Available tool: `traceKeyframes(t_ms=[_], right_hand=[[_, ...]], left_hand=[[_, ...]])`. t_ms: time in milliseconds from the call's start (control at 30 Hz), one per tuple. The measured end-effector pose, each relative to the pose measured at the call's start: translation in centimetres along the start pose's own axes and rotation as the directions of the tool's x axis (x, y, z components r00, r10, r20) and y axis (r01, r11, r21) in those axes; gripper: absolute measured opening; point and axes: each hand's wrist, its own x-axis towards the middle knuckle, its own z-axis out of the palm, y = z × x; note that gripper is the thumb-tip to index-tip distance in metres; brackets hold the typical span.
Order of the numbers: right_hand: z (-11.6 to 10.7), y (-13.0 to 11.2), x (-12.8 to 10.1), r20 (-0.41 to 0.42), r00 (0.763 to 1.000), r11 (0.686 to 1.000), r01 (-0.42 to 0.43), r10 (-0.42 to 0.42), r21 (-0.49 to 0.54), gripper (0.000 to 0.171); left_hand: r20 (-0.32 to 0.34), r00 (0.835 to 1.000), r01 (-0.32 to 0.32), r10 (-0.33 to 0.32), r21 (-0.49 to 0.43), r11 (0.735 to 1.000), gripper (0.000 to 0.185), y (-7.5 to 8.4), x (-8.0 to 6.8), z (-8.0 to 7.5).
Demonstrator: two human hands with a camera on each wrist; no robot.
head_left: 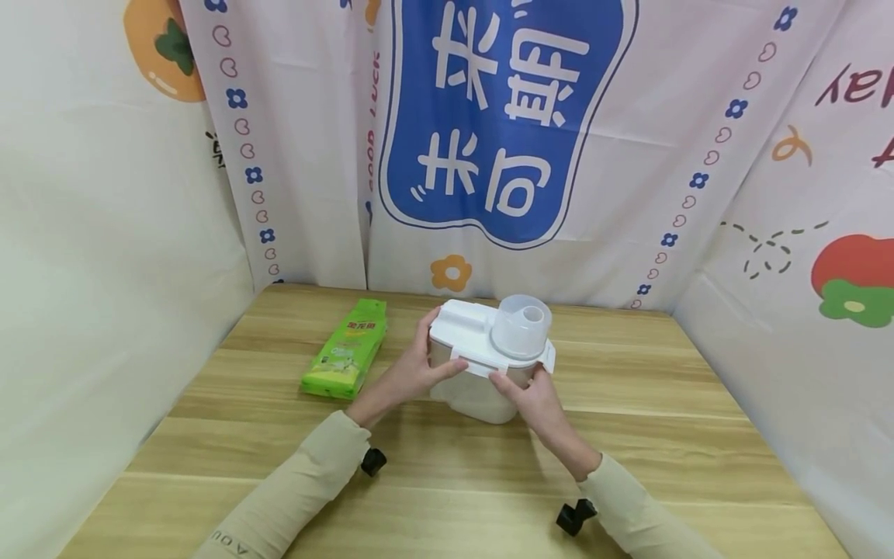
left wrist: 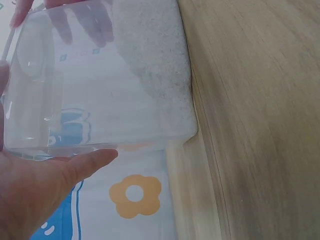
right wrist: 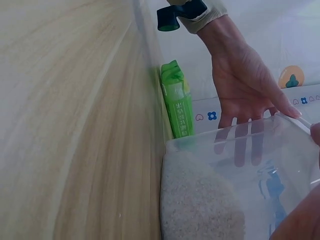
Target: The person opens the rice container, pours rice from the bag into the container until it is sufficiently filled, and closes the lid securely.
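A clear plastic rice container [head_left: 482, 401] with a white lid [head_left: 466, 332] is held between both hands over the middle of the table. On the lid's right part sits a translucent cup [head_left: 521, 326], bottom up. My left hand [head_left: 412, 368] grips the left side, its thumb by the lid's front latch [head_left: 480, 367]. Against the opposite side, my right hand [head_left: 536, 399] holds on, thumb at that latch's right end. White rice [left wrist: 157, 65] slopes along the container's bottom in the left wrist view. A flap sticks out at the lid's right end.
Left of the container, a green and yellow bag [head_left: 347, 353] lies on the wood-grain table [head_left: 447, 512]. Printed cloth curtains [head_left: 314, 155] stand behind the table and on both sides. A black wrist device [head_left: 574, 516] hangs under each sleeve.
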Motion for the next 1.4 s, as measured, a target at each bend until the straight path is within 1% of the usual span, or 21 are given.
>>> traceKeyframes(t_ms=[233,500,667,800,967,1033,1200,1333,1400], right_hand=[[0.1,0.0,0.0,-0.021,1.000,1.000,0.002,-0.002,-0.024,0.069],[0.6,0.4,0.1,-0.005,0.999,0.998,0.051,-0.051,0.037,0.067],[0.8,0.6,0.2,-0.030,0.995,0.995,0.093,-0.092,0.029,0.071],[0.9,0.5,0.3,-0.050,0.993,0.994,0.107,-0.106,0.011,0.076],[1.2,0.3,0.3,-0.068,0.992,0.994,0.106,-0.105,0.012,0.077],[1.2,0.3,0.3,-0.073,0.992,0.994,0.105,-0.104,0.011,0.077],[1.3,0.3,0.3,-0.081,0.991,0.994,0.107,-0.105,0.018,0.082],[1.4,0.4,0.4,-0.076,0.993,0.995,0.097,-0.096,0.020,0.085],[1.4,0.3,0.4,-0.073,0.993,0.995,0.098,-0.097,0.019,0.087]], left_hand=[[-0.018,1.000,-0.017,0.017,0.040,0.999,0.095,0.3,-0.1,0.0],[-0.053,0.998,-0.020,0.024,0.080,0.997,0.095,0.6,-0.3,0.2],[-0.071,0.997,-0.028,0.034,0.088,0.996,0.096,0.7,-0.2,0.3],[-0.083,0.996,-0.015,0.023,0.089,0.996,0.096,0.9,-0.2,0.3],[-0.103,0.995,-0.008,0.017,0.086,0.996,0.098,-1.7,0.4,0.2],[-0.109,0.994,-0.020,0.031,0.100,0.995,0.099,-2.7,0.8,0.1],[-0.125,0.991,-0.034,0.054,0.163,0.986,0.098,-2.6,1.0,0.2],[-0.133,0.990,-0.022,0.045,0.175,0.984,0.098,-2.8,1.0,0.1],[-0.128,0.990,-0.030,0.053,0.177,0.984,0.099,-2.8,1.0,0.0]])
